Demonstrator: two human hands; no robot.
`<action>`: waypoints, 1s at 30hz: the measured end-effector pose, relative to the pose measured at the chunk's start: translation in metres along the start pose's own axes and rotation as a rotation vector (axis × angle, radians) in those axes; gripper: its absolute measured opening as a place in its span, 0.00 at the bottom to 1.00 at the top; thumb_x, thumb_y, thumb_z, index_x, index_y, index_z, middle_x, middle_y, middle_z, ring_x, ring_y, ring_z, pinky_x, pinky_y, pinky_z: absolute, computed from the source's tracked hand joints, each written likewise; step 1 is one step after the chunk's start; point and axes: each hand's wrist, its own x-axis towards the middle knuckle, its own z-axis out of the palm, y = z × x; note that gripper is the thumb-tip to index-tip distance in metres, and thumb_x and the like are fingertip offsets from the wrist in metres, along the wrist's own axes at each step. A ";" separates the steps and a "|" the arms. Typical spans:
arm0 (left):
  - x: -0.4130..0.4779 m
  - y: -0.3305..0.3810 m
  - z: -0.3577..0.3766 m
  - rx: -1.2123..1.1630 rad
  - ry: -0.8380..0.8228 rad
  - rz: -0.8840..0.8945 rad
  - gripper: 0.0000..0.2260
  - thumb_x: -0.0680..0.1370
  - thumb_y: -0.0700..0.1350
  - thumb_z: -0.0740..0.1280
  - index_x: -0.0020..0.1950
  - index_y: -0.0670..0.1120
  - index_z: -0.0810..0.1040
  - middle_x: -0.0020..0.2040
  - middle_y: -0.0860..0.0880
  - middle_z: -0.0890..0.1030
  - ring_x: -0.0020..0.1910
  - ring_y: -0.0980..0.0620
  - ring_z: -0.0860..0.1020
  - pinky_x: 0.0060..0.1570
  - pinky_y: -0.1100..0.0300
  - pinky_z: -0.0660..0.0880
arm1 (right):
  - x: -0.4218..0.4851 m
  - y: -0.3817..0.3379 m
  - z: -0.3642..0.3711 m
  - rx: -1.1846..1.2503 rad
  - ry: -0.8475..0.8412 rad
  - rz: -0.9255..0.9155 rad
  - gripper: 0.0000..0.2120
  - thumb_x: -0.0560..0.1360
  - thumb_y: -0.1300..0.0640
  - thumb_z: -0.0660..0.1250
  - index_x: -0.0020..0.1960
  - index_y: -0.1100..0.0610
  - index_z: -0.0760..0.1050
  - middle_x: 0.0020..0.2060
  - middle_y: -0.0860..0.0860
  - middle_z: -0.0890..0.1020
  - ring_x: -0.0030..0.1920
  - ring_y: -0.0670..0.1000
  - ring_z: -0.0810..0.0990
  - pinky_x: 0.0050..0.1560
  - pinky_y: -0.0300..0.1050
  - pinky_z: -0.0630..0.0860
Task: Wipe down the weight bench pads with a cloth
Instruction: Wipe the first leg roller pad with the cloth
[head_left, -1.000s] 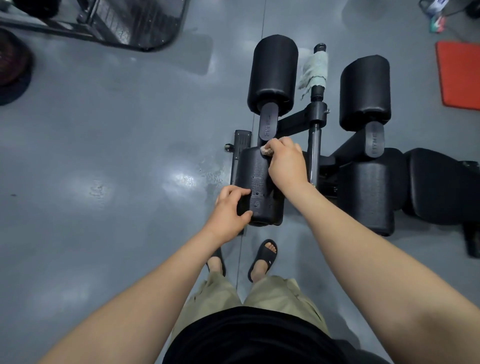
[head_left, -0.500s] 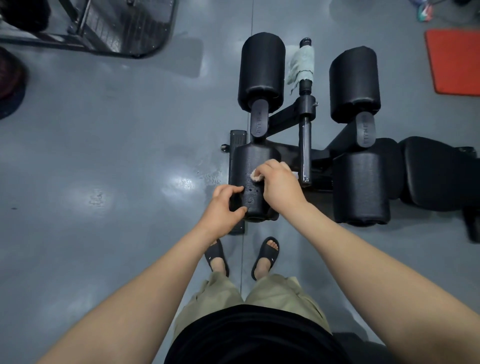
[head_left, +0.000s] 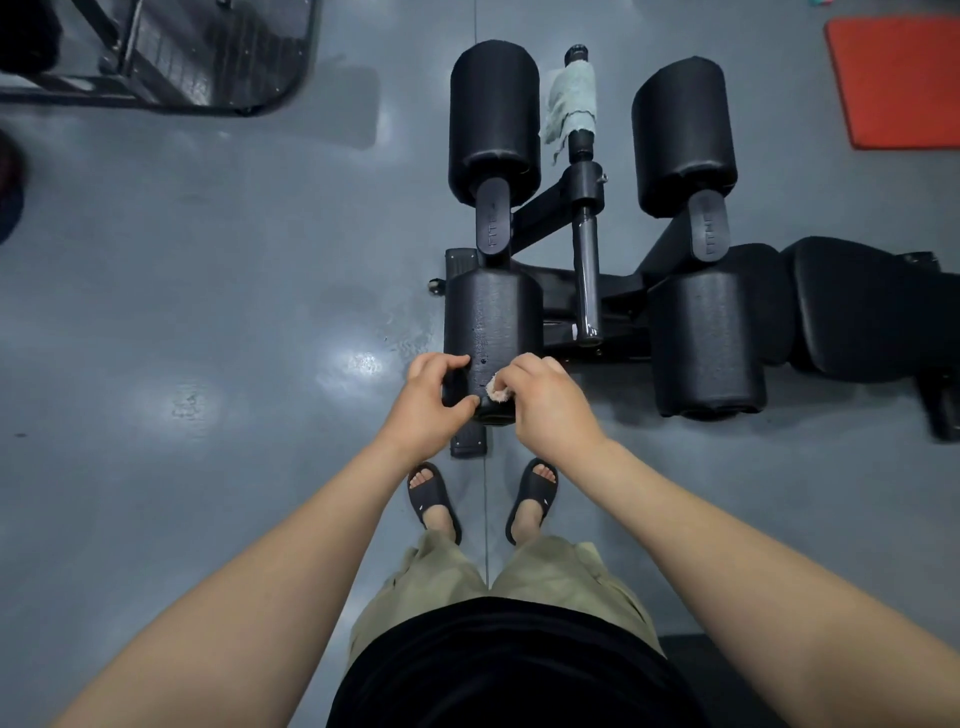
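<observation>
Black pad (head_left: 493, 317), right hand (head_left: 550, 405) pinching cloth (head_left: 500, 391), lettering (head_left: 492, 228) blurred

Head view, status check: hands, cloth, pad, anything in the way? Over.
Left hand grips end of near-left roller pad. Right hand pinches small cloth against that pad. Grey rag hangs on centre post, clear of both hands.

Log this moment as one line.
stage: pad wipe; left hand grips black cylindrical roller pad; right hand holds small beige cloth against its near end

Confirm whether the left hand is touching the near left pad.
Touching. The head view shows the left hand curled round the pad at its left edge, thumb on its near end, no gap.
</observation>
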 end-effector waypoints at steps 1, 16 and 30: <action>0.000 0.000 0.000 0.008 -0.001 -0.002 0.21 0.77 0.43 0.73 0.69 0.51 0.73 0.62 0.55 0.67 0.63 0.55 0.73 0.67 0.50 0.74 | -0.003 0.000 0.001 0.005 0.005 -0.006 0.17 0.68 0.73 0.64 0.48 0.54 0.80 0.47 0.49 0.79 0.42 0.54 0.72 0.43 0.42 0.69; 0.000 0.004 0.000 0.048 -0.007 -0.002 0.21 0.77 0.43 0.73 0.70 0.49 0.73 0.63 0.55 0.66 0.62 0.55 0.73 0.67 0.51 0.74 | -0.071 0.004 0.028 0.110 0.009 0.114 0.14 0.74 0.66 0.65 0.57 0.55 0.78 0.49 0.53 0.74 0.49 0.58 0.76 0.42 0.55 0.79; -0.002 0.018 0.004 0.143 0.010 0.034 0.21 0.76 0.41 0.71 0.67 0.52 0.74 0.61 0.54 0.66 0.65 0.49 0.71 0.70 0.52 0.70 | 0.048 -0.007 -0.014 -0.056 0.117 0.243 0.10 0.76 0.69 0.61 0.56 0.63 0.75 0.53 0.60 0.74 0.49 0.63 0.75 0.49 0.53 0.74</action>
